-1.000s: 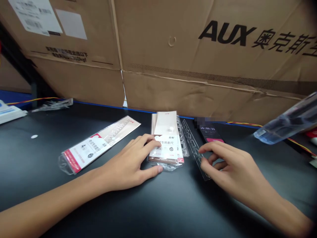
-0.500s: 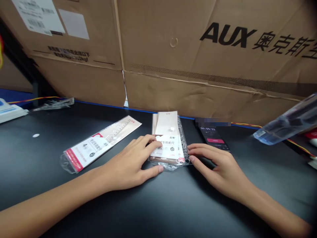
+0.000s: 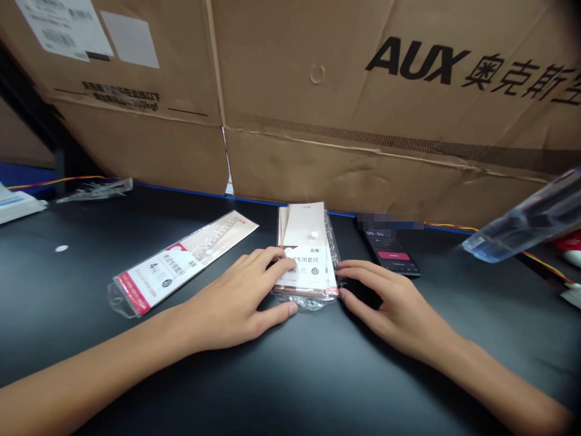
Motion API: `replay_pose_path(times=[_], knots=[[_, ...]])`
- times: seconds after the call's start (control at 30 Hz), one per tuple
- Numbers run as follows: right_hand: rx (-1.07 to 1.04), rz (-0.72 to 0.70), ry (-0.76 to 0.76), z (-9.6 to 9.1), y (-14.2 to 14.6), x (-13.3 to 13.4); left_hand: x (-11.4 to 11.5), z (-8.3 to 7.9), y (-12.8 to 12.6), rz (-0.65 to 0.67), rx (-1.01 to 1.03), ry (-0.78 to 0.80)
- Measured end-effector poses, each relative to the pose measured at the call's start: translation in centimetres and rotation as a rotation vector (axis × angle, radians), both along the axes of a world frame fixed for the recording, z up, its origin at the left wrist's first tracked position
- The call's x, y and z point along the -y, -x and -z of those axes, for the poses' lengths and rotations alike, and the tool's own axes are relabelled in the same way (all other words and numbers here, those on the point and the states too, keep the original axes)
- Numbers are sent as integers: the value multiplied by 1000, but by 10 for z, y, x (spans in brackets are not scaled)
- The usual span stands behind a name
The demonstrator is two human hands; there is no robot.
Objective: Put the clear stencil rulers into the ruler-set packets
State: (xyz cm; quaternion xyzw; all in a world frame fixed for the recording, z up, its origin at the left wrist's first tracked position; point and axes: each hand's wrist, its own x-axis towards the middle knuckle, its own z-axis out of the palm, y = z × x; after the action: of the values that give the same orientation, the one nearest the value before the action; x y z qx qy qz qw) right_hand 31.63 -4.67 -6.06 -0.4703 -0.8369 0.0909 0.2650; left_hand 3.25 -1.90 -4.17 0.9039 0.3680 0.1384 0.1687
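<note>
slightly parted right grip (image 3: 340, 280) against stencil (image 3: 331, 237)

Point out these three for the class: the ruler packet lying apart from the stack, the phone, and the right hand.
Ruler packet (image 3: 179, 264): head view, on its printed label.
Phone (image 3: 389, 255): head view, on the pinkish-red bar of its screen.
Right hand (image 3: 398, 306): head view, on the back of the hand.

AUX 奥克斯 on box (image 3: 290, 91) facing you, 考试专用套尺, 4, 20 on your left packet (image 3: 157, 275), 专用套尺, 20 on your middle packet (image 3: 307, 275), 00:09 on phone (image 3: 396, 265)
</note>
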Motion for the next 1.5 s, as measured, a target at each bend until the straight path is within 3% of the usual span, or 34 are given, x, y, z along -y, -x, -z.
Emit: replay_pose_path(times=[0.73, 1.5], knots=[[24, 93, -47, 5, 0, -3, -1, -1, -1, 10, -58, -37], [23, -17, -76, 4, -4, -5, -1, 0, 0, 6, -96, -55]])
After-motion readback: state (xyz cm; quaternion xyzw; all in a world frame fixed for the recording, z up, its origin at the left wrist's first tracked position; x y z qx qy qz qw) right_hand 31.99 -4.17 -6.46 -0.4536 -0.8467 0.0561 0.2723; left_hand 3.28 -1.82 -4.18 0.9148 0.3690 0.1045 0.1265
